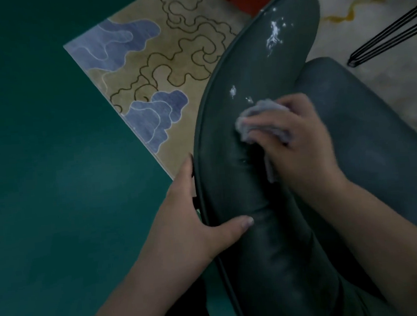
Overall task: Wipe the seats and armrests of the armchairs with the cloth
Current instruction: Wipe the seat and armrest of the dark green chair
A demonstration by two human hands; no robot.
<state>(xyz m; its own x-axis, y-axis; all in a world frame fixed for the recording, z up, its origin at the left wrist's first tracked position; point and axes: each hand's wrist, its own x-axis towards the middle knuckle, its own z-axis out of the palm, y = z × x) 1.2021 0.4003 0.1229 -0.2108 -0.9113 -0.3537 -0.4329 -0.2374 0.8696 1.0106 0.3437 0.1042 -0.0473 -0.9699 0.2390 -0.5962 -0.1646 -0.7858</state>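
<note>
on the dark green armrest [264, 153] our right hand [298, 140] grips a crumpled grey cloth [257, 121], fingers curled around it, pressed onto the armrest top about midway along. beyond the cloth, white smears [273, 36] sit on the armrest. our left hand [197, 221] holds the armrest's outer edge nearer to us, thumb laid on top, fingers wrapped over the side. right of the armrest is the seat cushion [379, 124]; left of it a patterned rug [150, 70] on green floor [41, 171].
</note>
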